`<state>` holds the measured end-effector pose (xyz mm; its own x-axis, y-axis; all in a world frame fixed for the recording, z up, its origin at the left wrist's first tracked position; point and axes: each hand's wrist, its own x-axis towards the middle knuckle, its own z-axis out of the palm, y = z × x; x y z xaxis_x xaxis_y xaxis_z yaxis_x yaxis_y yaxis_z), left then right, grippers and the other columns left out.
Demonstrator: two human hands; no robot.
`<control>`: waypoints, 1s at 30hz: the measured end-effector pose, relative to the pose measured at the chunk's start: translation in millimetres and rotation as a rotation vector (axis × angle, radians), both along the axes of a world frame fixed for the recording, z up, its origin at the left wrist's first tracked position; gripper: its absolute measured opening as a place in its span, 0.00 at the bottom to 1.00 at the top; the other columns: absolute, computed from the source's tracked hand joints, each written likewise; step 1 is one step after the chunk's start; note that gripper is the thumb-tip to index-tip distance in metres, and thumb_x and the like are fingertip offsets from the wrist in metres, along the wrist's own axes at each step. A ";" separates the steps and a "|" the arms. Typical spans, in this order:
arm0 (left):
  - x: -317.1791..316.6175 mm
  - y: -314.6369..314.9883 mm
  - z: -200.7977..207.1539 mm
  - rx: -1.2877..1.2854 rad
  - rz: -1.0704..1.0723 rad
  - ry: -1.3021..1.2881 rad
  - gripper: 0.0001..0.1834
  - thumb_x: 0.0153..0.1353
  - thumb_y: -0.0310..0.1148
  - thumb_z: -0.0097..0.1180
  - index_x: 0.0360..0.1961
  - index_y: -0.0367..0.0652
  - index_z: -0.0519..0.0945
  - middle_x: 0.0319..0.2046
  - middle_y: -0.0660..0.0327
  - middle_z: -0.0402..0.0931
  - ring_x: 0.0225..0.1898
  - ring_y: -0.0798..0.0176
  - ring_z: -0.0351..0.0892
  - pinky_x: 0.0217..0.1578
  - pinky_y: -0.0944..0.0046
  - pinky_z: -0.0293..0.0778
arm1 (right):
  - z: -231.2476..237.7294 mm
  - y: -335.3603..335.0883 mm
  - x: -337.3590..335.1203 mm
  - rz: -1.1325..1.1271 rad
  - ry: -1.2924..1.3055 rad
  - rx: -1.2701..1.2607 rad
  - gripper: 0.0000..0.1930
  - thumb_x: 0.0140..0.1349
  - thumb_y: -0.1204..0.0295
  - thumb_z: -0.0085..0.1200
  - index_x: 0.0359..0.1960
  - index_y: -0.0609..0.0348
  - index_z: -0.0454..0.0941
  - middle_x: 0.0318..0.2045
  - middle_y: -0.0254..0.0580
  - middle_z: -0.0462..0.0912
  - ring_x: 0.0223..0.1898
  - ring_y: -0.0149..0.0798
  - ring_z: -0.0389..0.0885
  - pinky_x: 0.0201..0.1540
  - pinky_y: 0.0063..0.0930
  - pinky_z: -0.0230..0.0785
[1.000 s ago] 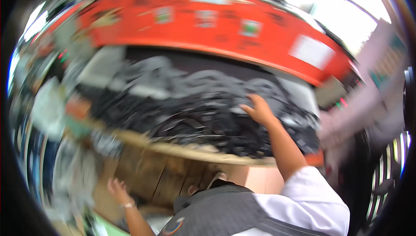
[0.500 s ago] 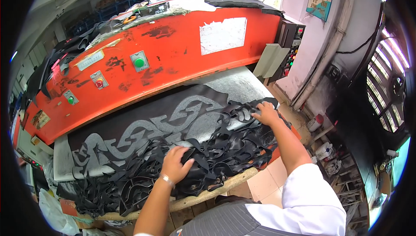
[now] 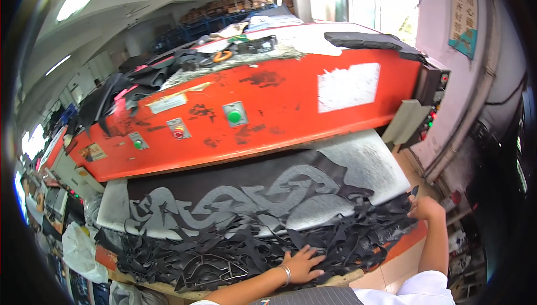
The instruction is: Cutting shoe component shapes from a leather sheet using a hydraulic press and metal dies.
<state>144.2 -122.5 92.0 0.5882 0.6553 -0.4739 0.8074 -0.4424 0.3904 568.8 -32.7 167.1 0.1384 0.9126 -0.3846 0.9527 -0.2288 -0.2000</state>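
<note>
A heap of black leather-like offcut strips point(image 3: 235, 254) lies along the near edge of the orange press. My left hand point(image 3: 302, 264), with a bracelet at the wrist, rests on the heap's near side, fingers spread and holding nothing. At the heap's right end my right hand point(image 3: 428, 209) has its fingers curled on the black strips, partly hidden by them. Beyond the heap, a black sheet point(image 3: 224, 172) with curved shapes cut out of it lies on a pale cutting board point(image 3: 369, 162). A curved metal-looking frame point(image 3: 215, 268) shows among the strips, left of my left hand.
The orange press beam point(image 3: 291, 103) spans the board, with a green button point(image 3: 234, 116) and a red button point(image 3: 178, 132) on its front. More black sheets point(image 3: 369, 42) lie on top. A white plastic bag point(image 3: 83, 252) hangs at left; a control box point(image 3: 433, 101) stands at right.
The view has shifted, so the press appears lower and farther right. My right hand has moved off the board's right side to the heap's right end. My left hand has moved right and nearer me.
</note>
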 end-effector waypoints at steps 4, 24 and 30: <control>-13.6 -10.6 2.7 -0.053 0.046 -0.162 0.36 0.66 0.59 0.42 0.70 0.55 0.57 0.71 0.54 0.51 0.73 0.52 0.45 0.63 0.31 0.46 | 87.0 39.8 -90.4 0.389 0.041 0.384 0.20 0.53 0.59 0.64 0.44 0.58 0.81 0.41 0.55 0.82 0.45 0.53 0.80 0.50 0.41 0.70; -218.8 -180.0 -14.9 0.849 1.084 0.014 0.22 0.61 0.49 0.51 0.53 0.51 0.78 0.51 0.56 0.77 0.58 0.55 0.72 0.61 0.47 0.59 | 260.4 290.3 -581.6 0.623 0.092 1.182 0.25 0.60 0.55 0.55 0.49 0.65 0.77 0.40 0.62 0.82 0.45 0.57 0.81 0.51 0.46 0.70; -245.1 -162.2 -21.2 0.967 1.126 0.035 0.20 0.54 0.45 0.56 0.47 0.50 0.81 0.47 0.59 0.79 0.47 0.56 0.77 0.53 0.49 0.66 | 235.3 258.8 -609.6 0.634 0.208 1.136 0.23 0.56 0.55 0.54 0.50 0.55 0.78 0.45 0.54 0.81 0.49 0.54 0.79 0.51 0.48 0.71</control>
